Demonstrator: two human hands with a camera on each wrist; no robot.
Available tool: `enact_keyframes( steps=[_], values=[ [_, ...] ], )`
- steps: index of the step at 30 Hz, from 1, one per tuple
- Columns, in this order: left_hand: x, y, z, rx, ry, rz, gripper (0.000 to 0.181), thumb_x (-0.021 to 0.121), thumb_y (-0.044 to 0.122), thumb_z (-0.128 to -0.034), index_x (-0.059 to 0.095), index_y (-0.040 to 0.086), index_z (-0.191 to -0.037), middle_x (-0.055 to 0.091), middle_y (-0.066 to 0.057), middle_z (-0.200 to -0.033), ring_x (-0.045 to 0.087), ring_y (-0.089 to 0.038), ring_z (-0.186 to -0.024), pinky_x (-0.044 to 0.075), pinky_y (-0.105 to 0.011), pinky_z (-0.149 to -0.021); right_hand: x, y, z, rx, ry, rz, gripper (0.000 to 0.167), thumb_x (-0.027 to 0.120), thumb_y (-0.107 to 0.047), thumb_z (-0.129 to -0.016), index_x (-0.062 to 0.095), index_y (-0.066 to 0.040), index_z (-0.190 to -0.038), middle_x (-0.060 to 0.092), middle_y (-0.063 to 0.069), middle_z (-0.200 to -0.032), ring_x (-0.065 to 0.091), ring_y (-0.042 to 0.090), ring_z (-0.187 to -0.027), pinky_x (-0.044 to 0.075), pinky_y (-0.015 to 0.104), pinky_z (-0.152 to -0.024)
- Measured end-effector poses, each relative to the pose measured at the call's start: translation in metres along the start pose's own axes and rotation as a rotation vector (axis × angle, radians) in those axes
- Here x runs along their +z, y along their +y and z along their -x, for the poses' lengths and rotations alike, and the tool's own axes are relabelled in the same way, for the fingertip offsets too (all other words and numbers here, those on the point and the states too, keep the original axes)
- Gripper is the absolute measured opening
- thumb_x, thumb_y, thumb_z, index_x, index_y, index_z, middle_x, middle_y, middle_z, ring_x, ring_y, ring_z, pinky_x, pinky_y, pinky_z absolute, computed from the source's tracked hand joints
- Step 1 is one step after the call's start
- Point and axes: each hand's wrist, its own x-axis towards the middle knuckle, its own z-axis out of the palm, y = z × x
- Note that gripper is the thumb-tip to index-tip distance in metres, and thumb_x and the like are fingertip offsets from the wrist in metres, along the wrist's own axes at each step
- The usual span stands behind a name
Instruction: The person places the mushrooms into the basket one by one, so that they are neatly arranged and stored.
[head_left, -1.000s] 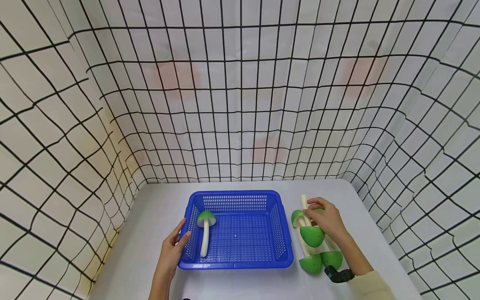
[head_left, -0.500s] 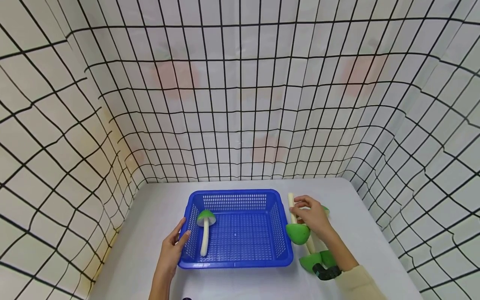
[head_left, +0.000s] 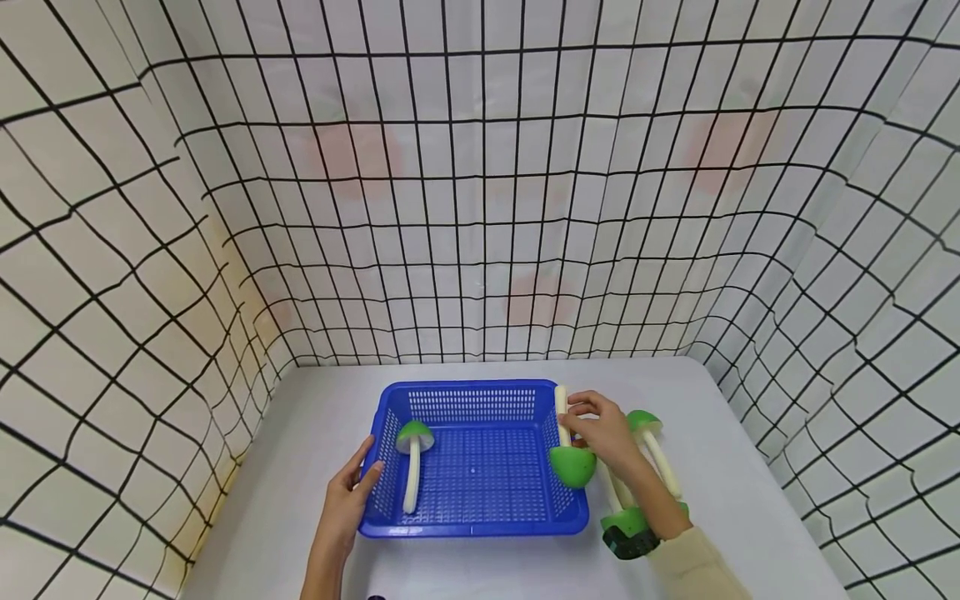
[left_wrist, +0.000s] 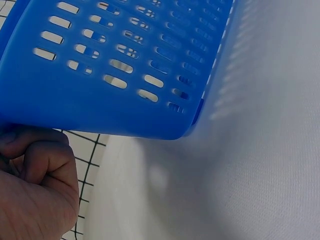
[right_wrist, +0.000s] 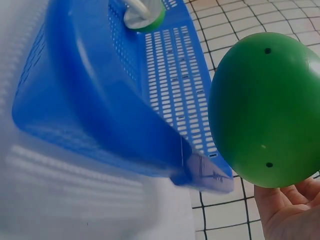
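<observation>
A black-gridded white cloth point(head_left: 502, 200) is rising behind the pale counter point(head_left: 307, 433), where a blue basket point(head_left: 472, 531) is sitting. One green-capped mushroom point(head_left: 414, 462) is lying inside at the left, seemingly placed. The left hand point(head_left: 347, 500) is gripping the left rim; the right hand point(head_left: 606, 437) is pinching a second mushroom point(head_left: 573, 468) by its stem at the basket's right side, apparently partway. At least three other mushrooms point(head_left: 643, 422) are lying outside, farther right.

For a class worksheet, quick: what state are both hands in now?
Left hand: closed, gripping the blue basket at its left rim.
Right hand: closed, holding a green-capped mushroom by its stem.
</observation>
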Motion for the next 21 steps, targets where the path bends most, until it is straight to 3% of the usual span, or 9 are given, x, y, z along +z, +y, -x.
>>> enact_keyframes(
  steps=[9,21],
  values=[
    [0.000,0.000,0.002,-0.001,0.002,0.003,0.060,0.063,0.037,-0.1024,0.041,0.034,-0.158,0.048,-0.021,-0.157,0.057,-0.040,-0.132,0.050,-0.055,-0.107,0.018,0.002,-0.004,-0.008,0.002,0.008,0.040,0.078,-0.019,-0.091,0.062,-0.008,-0.126,0.065,0.012,-0.108,0.071,0.019,-0.076,0.062,0.034,-0.066],
    [0.000,-0.003,-0.001,0.006,-0.005,-0.001,0.060,0.064,0.040,-0.1014,0.042,0.036,-0.157,0.047,-0.018,-0.158,0.057,-0.038,-0.132,0.050,-0.055,-0.107,0.043,0.001,-0.003,-0.042,-0.029,-0.008,0.041,0.079,-0.016,-0.091,0.062,-0.005,-0.127,0.066,0.015,-0.108,0.070,0.020,-0.075,0.062,0.034,-0.065]
  ],
)
